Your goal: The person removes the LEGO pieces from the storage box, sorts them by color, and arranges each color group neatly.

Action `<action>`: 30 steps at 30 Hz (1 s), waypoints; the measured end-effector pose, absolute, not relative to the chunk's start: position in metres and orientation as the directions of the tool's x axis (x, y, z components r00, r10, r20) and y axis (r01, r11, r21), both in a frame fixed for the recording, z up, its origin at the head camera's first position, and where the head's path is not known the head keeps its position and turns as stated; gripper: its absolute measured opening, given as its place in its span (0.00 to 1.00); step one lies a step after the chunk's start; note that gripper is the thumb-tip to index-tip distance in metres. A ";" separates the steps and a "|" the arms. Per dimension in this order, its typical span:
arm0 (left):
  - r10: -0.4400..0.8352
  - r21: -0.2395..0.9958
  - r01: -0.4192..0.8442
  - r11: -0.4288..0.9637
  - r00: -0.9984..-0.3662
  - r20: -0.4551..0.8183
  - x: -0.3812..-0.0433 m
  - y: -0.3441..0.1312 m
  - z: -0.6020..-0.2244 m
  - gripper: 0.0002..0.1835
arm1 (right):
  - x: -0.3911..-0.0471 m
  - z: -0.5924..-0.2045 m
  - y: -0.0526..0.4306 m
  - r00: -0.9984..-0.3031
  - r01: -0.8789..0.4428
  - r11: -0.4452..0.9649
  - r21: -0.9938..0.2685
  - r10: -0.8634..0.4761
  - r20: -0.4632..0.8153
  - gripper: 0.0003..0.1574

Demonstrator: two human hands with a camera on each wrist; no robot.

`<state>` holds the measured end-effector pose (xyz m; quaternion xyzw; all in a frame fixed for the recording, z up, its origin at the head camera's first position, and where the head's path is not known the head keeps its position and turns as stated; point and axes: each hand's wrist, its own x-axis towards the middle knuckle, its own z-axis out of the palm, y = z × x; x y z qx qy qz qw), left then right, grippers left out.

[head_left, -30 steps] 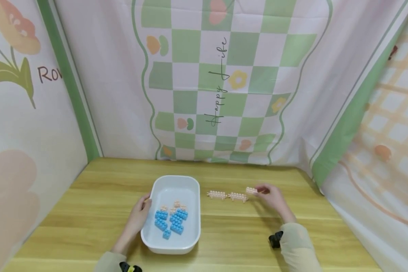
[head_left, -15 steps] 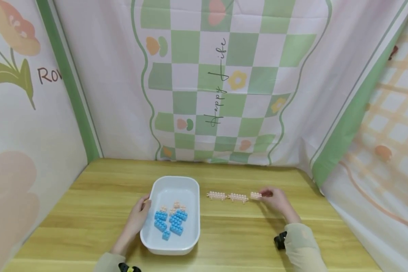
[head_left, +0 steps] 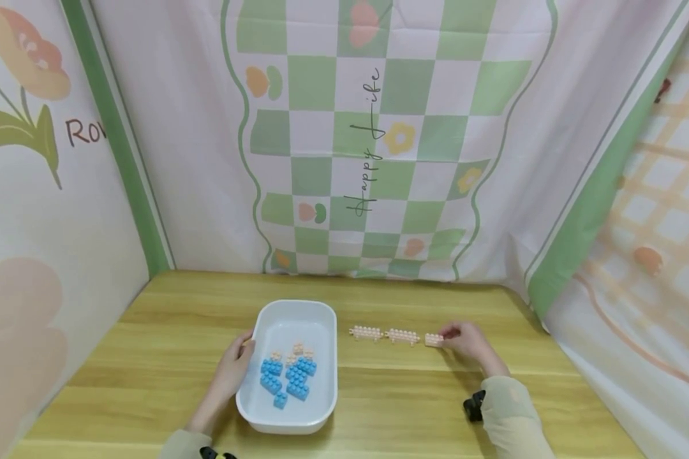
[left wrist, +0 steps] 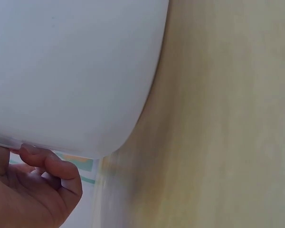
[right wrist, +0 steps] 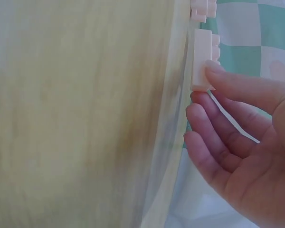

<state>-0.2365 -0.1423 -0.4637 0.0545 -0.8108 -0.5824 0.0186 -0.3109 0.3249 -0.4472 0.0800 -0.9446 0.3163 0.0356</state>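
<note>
In the head view, my left hand grips the left rim of a white plastic tray. Its curled fingers show against the edge of the tray in the left wrist view. Thumb and fingers of my right hand pinch the right end of a pale pink toy brick, studs up, at or just above the tabletop. Left of that brick, a short gap away, two longer pink studded pieces with small legs stand end to end in a row. The right wrist view shows the pinched brick from the side.
Inside the tray lie several blue bricks and a few small pink pieces. The wooden table extends around the tray. A checked curtain hangs along the back edge, with printed cloth on both sides.
My right hand has moved the pink brick slightly right and down, from above the row's right end to beside it at table level. The left hand and tray stay put.
</note>
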 end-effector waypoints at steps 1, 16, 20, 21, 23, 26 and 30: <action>-0.110 0.947 -0.066 0.313 -0.993 -0.032 -0.237 -0.142 -0.464 0.24 | -0.311 -0.447 0.325 -0.984 -0.177 0.787 -0.591 -0.134 0.117 0.11; -0.112 0.946 -0.066 0.318 -0.993 -0.032 -0.236 -0.142 -0.464 0.25 | -0.313 -0.444 0.320 -0.991 -0.117 0.784 -0.610 -0.131 0.020 0.14; -0.109 0.946 -0.069 0.315 -0.993 -0.036 -0.236 -0.143 -0.464 0.25 | -0.315 -0.446 0.320 -0.992 -0.100 0.779 -0.619 -0.125 0.003 0.15; -0.109 0.947 -0.069 0.314 -0.993 -0.037 -0.236 -0.143 -0.465 0.25 | -0.315 -0.446 0.320 -0.993 -0.092 0.777 -0.623 -0.120 -0.004 0.16; -0.111 0.947 -0.069 0.313 -0.993 -0.035 -0.236 -0.143 -0.465 0.25 | -0.315 -0.446 0.321 -0.992 -0.093 0.769 -0.632 -0.125 -0.007 0.18; -0.112 0.948 -0.070 0.311 -0.993 -0.036 -0.236 -0.143 -0.466 0.25 | -0.315 -0.445 0.321 -0.992 -0.091 0.764 -0.639 -0.123 -0.007 0.24; -0.112 0.949 -0.071 0.306 -0.993 -0.038 -0.237 -0.143 -0.466 0.25 | -0.310 -0.438 0.319 -0.995 -0.082 0.770 -0.633 -0.100 0.007 0.27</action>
